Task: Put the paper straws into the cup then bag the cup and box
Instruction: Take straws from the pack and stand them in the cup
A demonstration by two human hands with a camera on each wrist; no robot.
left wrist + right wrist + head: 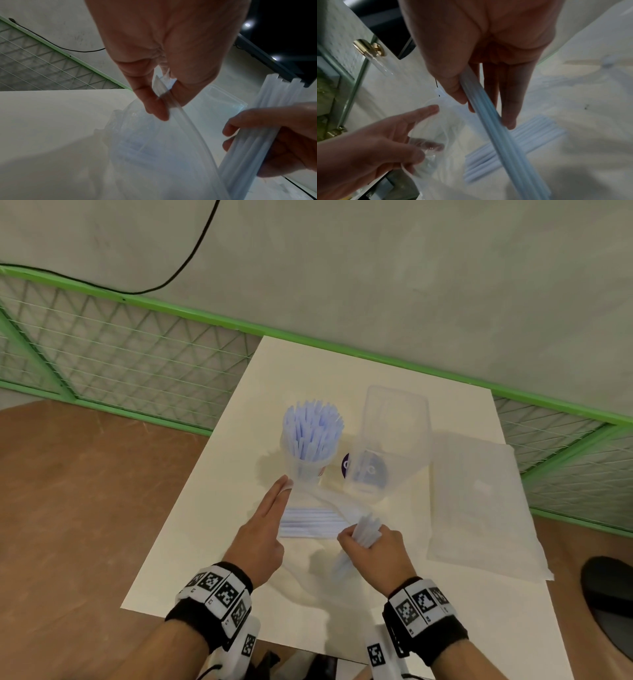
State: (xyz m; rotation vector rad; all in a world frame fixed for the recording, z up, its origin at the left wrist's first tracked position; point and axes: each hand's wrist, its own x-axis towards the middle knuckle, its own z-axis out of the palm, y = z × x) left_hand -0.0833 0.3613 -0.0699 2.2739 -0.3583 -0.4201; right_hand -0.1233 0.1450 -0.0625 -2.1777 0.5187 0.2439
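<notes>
A clear cup (308,463) packed with pale blue paper straws (313,429) stands mid-table. To its right a clear box (394,436) stands on end. In front of the cup lies a clear straw wrapper (329,505) with more straws (310,523) lying flat in it. My left hand (286,487) pinches the wrapper's open edge (162,92) between thumb and fingers, lifting it. My right hand (366,534) grips a bundle of straws (498,125) just right of the wrapper, slanted over the loose ones (527,136).
A large frosted bag (479,501) lies flat at the table's right side. The white table (191,535) has a green mesh fence (130,354) behind it. A dark object (609,594) sits off the right edge. Brown floor lies to the left.
</notes>
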